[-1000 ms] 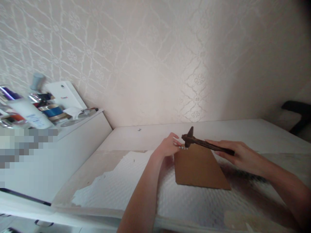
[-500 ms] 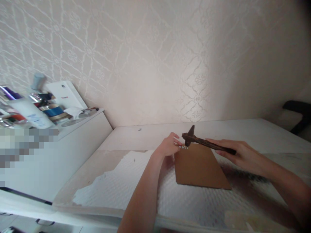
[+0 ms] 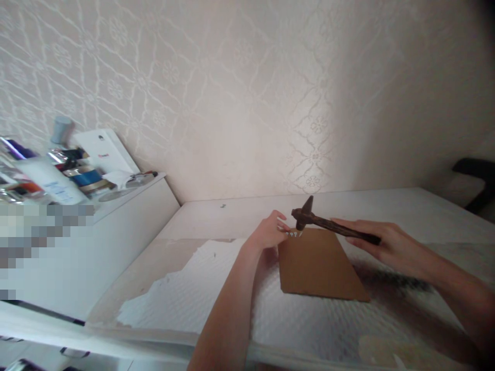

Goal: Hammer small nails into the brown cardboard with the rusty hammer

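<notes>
My right hand (image 3: 386, 241) is closed around the handle of a dark brown hammer (image 3: 332, 226). Its head hangs just above the far edge of a brown board (image 3: 323, 268), with a small gap visible below. Along that far edge stands a short row of several small, shiny nails (image 3: 294, 234); the one nearest the hammer head leans to the right. My left hand (image 3: 270, 230) is bent at the board's far left corner, fingertips curled beside the nails. What its thumb and lower fingers pinch is hidden.
The board lies on a quilted silvery mat (image 3: 185, 288) on a pale tabletop. A loose metal bit (image 3: 223, 206) lies near the wall, another small one (image 3: 215, 255) on the mat. At left, a white cabinet (image 3: 127, 226) bears bottles and a white box (image 3: 106, 149). A black object (image 3: 475, 170) stands far right.
The hammer and my right hand have shifted slightly right, with the head a little higher. My left hand stays by the nails; the nail nearest the hammer now leans more.
</notes>
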Motion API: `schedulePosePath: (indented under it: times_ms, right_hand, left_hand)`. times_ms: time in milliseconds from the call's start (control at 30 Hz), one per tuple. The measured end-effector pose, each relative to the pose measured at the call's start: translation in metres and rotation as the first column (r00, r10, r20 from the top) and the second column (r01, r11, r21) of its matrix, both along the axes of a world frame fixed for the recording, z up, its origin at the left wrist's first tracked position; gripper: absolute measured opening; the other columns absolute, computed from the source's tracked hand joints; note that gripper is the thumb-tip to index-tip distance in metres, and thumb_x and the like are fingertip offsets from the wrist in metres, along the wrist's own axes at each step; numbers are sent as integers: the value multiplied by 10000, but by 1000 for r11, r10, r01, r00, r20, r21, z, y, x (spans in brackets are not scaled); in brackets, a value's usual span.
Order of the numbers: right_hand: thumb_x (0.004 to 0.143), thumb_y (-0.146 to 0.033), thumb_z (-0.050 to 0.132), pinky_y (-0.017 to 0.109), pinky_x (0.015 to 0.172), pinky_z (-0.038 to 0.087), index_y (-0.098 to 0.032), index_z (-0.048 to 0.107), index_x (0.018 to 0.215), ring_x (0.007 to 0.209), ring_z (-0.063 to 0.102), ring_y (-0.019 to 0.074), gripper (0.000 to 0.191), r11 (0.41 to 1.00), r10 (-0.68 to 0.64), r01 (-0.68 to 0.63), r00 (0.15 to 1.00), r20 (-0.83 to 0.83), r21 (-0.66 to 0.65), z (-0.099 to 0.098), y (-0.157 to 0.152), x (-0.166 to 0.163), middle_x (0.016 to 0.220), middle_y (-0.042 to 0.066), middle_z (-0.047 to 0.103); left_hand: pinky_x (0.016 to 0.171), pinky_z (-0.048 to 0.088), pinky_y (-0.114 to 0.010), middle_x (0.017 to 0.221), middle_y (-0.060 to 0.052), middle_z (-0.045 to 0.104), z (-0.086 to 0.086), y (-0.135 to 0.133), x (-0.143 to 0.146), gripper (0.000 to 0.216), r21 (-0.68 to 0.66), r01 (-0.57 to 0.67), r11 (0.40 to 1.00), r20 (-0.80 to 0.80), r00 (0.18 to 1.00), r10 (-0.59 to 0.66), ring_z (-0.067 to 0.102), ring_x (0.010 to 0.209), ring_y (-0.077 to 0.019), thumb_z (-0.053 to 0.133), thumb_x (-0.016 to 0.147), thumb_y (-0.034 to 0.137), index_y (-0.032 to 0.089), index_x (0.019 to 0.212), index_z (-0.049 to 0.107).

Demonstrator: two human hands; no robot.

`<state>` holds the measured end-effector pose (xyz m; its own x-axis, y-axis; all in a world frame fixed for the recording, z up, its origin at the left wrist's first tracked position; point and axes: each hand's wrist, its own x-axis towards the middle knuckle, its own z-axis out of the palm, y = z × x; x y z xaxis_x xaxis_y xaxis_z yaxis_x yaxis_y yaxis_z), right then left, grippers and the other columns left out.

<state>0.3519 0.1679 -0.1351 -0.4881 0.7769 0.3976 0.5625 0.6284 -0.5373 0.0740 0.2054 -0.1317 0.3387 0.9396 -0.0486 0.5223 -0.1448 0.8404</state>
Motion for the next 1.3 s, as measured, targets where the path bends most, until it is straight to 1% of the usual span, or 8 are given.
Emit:
schedulePosePath:
  times_ms: [67, 167, 267, 400, 500, 900, 1133, 1300]
  right_hand:
    - [889, -410, 521, 438, 973, 485, -387, 517, 1333, 1163, 570, 293, 444, 1000, -8, 8, 1000, 9, 8, 0, 0, 0, 1338, -41, 562]
    - [893, -414, 515, 436, 977, 481, -374, 519, 1332, 1157, 576, 283, 442, 999, -49, 49, 999, 24, 14, 0, 1, 2, 1327, -33, 575]
    - [898, -406, 506, 445, 991, 468, -357, 510, 1342, 1167, 568, 278, 447, 995, -101, 101, 995, 25, 17, 1, 1, 5, 1326, -17, 576]
    - [896, -398, 507, 466, 995, 462, -338, 521, 1335, 1157, 575, 286, 444, 988, -151, 151, 988, 6, 23, 1, 2, 6, 1327, -6, 576]
    - [888, -403, 514, 469, 986, 472, -359, 528, 1326, 1147, 583, 289, 440, 989, -145, 145, 989, 4, 21, 1, 2, 7, 1307, -19, 590]
    - [883, -382, 531, 506, 1017, 443, -366, 524, 1327, 1173, 563, 291, 445, 995, -101, 101, 995, -14, -7, 1, 2, 7, 1325, -37, 568]
    - [878, -392, 547, 507, 1048, 409, -371, 548, 1304, 1199, 539, 296, 427, 996, -21, 16, 998, -53, -90, 2, 2, 8, 1321, -54, 568]
    - [888, -382, 534, 513, 1048, 401, -333, 541, 1318, 1202, 537, 292, 433, 996, -1, -4, 999, -50, -92, 1, 1, 5, 1328, -16, 569]
  left_hand:
    - [771, 492, -293, 986, -68, 686, 2, -1, 1, 413, 37, 6, 999, -64, 998, -4, 626, 846, -163, 597, 691, 83, 176, 1082, 500]
    - [854, 482, -327, 972, -22, 698, 2, -2, 5, 375, 155, 35, 987, -181, 983, -7, 623, 914, -184, 607, 719, 146, 219, 1086, 581]
    - [889, 477, -335, 990, -5, 704, -2, -2, 11, 325, 256, 86, 963, -230, 973, -25, 619, 953, -197, 597, 751, 175, 250, 1062, 653]
    - [906, 472, -336, 1032, -16, 704, -5, -2, 17, 291, 349, 188, 918, -303, 950, -79, 618, 952, -207, 572, 779, 165, 266, 1014, 712]
    - [930, 451, -360, 1026, -18, 708, -3, -4, 19, 285, 399, 230, 887, -383, 921, -66, 608, 946, -214, 547, 801, 151, 271, 981, 733]
    - [885, 444, -356, 879, -21, 719, 2, -10, 23, 190, 422, 223, 879, -453, 891, -8, 604, 888, -213, 537, 822, 148, 222, 863, 707]
    - [865, 453, -370, 845, -37, 699, 2, -11, 24, 76, 380, 145, 914, -396, 918, 19, 613, 874, -225, 570, 782, 153, 199, 834, 601]
    - [837, 473, -351, 884, -29, 702, -2, -10, 25, 306, 347, 84, 934, -315, 949, 31, 631, 864, -210, 585, 755, 150, 203, 1037, 478]
